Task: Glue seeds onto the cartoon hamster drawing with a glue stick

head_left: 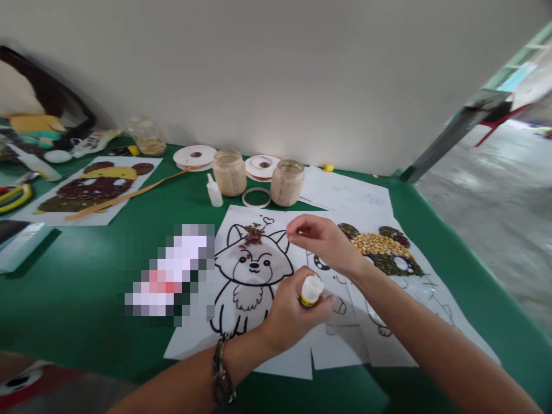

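Note:
My left hand [295, 307], with a dark bracelet at the wrist, is wrapped round a glue stick [313, 289] with a white top and a yellow band. Above and to the right of it, my right hand [319, 238] is raised with fingers curled and tips together; whatever is in them, if anything, is hidden. Under both hands lies a sheet with a fox drawing [254, 264] in thick black lines. A small pile of reddish and green grains [253, 233] sits on the fox's forehead. Beside it, partly covered by my right arm, is a drawing with yellow and green grains [383, 250].
Behind the sheets stand two cloudy jars [230, 175], a small white squeeze bottle [214, 192], ribbon spools [195, 156] and a metal ring [256, 198]. Left are a grain-covered picture [99, 187], a wooden strip [133, 195] and yellow-handled scissors [17, 198]. A wall closes off the back.

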{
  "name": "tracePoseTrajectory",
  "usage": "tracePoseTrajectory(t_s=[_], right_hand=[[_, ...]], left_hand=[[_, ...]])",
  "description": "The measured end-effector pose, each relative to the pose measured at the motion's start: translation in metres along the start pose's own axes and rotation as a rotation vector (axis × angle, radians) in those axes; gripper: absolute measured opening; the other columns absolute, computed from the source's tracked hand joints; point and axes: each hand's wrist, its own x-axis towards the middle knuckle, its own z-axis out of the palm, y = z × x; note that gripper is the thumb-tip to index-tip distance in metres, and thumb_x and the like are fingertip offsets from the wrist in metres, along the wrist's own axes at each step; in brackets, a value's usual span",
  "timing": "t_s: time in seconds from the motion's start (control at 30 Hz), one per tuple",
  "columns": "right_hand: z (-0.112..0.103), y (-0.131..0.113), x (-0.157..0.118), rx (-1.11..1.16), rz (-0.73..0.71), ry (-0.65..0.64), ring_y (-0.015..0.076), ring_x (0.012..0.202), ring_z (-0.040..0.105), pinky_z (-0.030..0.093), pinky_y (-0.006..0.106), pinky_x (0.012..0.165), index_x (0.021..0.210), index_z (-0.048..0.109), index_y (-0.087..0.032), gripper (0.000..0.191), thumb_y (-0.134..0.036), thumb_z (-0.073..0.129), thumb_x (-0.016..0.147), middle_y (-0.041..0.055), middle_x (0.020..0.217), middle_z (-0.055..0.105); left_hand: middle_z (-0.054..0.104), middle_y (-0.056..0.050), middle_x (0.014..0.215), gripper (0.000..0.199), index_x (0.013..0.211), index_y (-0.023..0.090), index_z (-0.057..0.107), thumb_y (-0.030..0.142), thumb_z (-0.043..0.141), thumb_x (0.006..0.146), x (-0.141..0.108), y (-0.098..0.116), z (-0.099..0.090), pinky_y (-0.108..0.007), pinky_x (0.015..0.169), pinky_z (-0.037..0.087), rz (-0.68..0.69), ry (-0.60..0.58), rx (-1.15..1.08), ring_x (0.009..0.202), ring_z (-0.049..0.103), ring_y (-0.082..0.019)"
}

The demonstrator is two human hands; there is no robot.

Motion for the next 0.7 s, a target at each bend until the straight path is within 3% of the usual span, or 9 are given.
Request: tracePoseTrajectory(t_s=[0.07,0.2,0.3,0.43,0.7], right_hand=[[-0.011,-0.017,-0.032,0.147,-0.077,-0.005,0.0085,0.069,0.057,0.049,0.022,0.062,0.074,0.057,-0.017,0.006,-0.012,0.056,0.075,-0.0001,0.073,0.059],[-0.019,-0.03,-0.075,-0.04,-0.168,0.086,0.008,0.069,0.06,0.05,0.02,0.063,0.076,0.063,-0.019,0.012,-0.008,0.059,0.073,0.0006,0.074,0.064],[-0.018,-0.024,-0.084,-0.163,-0.175,0.12,0.0081,0.066,0.061,0.05,0.018,0.06,0.073,0.065,-0.017,0.011,-0.008,0.06,0.073,0.0015,0.072,0.066],[-0.016,-0.015,-0.086,-0.167,-0.173,0.107,0.0086,0.067,0.061,0.051,0.019,0.06,0.075,0.068,-0.019,0.013,-0.01,0.059,0.075,0.0011,0.074,0.066],[-0.009,-0.009,-0.099,-0.185,-0.195,0.191,0.0116,0.081,0.061,0.053,0.025,0.07,0.102,0.062,-0.023,0.025,-0.016,0.055,0.079,0.004,0.09,0.066]], left_hand=[[0.036,0.007,0.052,0.018,0.061,0.019,0.036,0.021,0.052,0.067,0.001,-0.002,0.001,-0.019,0.046,0.031,0.026,-0.023,0.014,0.048,0.033,-0.007],[0.036,0.007,0.051,0.01,0.064,0.018,0.04,0.02,0.049,0.069,-0.001,-0.007,0.002,-0.019,0.044,0.028,0.086,-0.097,0.076,0.046,0.032,-0.007],[0.036,0.007,0.051,0.012,0.062,0.019,0.038,0.02,0.049,0.068,-0.003,-0.007,0.004,-0.019,0.044,0.028,0.073,-0.147,0.129,0.046,0.033,-0.007],[0.037,0.007,0.051,0.013,0.061,0.019,0.037,0.02,0.049,0.067,-0.001,-0.006,0.005,-0.019,0.043,0.029,0.078,-0.149,0.177,0.046,0.033,-0.007],[0.04,0.007,0.051,0.005,0.069,0.019,0.044,0.021,0.048,0.069,-0.001,-0.004,0.004,-0.018,0.043,0.031,0.088,-0.119,0.183,0.045,0.037,-0.007]])
